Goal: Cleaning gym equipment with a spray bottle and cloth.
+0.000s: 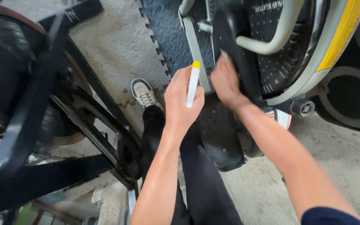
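My left hand point(181, 102) is shut on a slim white tube with a yellow cap point(193, 84), held upright with the cap at the top. My right hand point(226, 81) lies flat against a black part point(235, 29) of an exercise machine, beside its pale curved bar point(271, 41). The fingers of that hand press on the black surface and seem to hold nothing; what lies under the palm is hidden. A black ribbed foot pedal point(221, 141) of the machine sits just under both hands.
My black trouser leg point(201, 183) and a pale sneaker point(143, 92) stand on the concrete floor point(338, 166). A black bicycle-like frame with a wheel point(30, 104) fills the left. A dark interlocking floor mat point(163, 25) lies under the machine. A yellow strip point(343, 33) edges the machine's housing.
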